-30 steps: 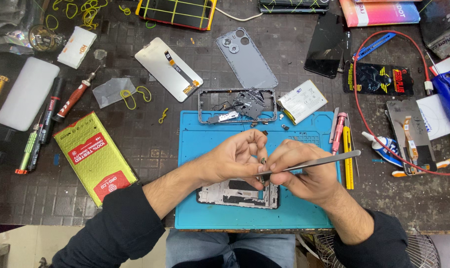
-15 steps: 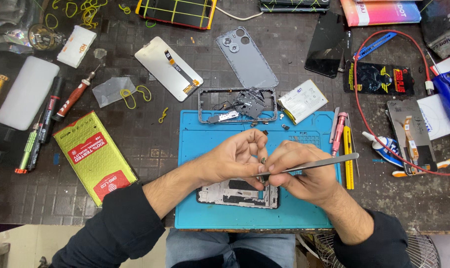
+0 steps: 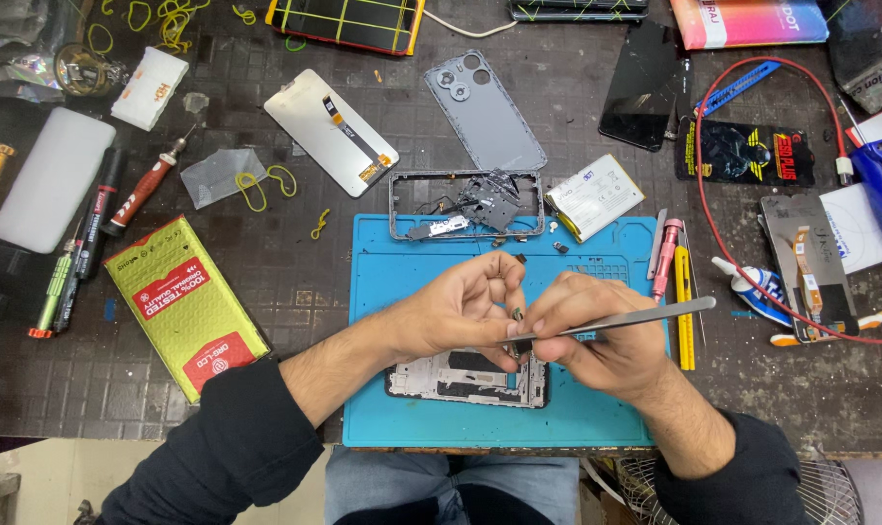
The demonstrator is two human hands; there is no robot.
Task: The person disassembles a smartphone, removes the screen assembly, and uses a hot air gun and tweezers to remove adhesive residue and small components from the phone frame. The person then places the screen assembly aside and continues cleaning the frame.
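Above the blue mat (image 3: 392, 408), our left hand (image 3: 460, 306) pinches a tiny dark part (image 3: 516, 313) between closed fingertips. Our right hand (image 3: 596, 335) is closed around steel tweezers (image 3: 645, 316), whose tips meet the part. The phone frame (image 3: 465, 377) lies on the mat just below both hands. The part looks light, stiff and fragile; we judge its edges the safest hold.

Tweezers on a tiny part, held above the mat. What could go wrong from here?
1. The small part pinched between the left hand and the tweezers in the right hand is held in the air; a slip could drop it among the loose bits on the blue mat.
2. The open phone frame lies right beneath; a slipping tweezer tip might scratch it.
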